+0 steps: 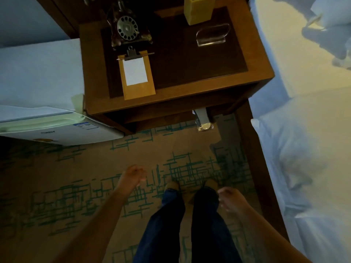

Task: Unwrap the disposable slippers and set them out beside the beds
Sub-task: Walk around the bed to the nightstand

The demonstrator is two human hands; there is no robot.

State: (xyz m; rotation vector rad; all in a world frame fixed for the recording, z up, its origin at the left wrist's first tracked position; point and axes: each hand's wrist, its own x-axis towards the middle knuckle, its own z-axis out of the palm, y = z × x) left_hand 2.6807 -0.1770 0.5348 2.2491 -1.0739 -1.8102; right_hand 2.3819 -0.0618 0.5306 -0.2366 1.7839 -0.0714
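A pale packet in shiny plastic wrap, which looks like the wrapped slippers (pixel 202 118), sticks out from the lower shelf of the wooden nightstand (pixel 171 95), at its right side. The bed (pixel 303 130) with white linen runs along the right. My left hand (pixel 133 177) hangs over the carpet, fingers loosely curled and blurred, holding nothing. My right hand (pixel 228 199) hovers beside my right leg, also blurred and with nothing in it. Both hands are well short of the packet.
On the nightstand stand a rotary telephone (pixel 127 27), a clipboard with a notepad (pixel 135 74), a clear sign holder (pixel 212 35) and a yellow box (pixel 198 10). A white mini fridge (pixel 41 103) stands at the left. Patterned carpet (pixel 76 186) lies underfoot.
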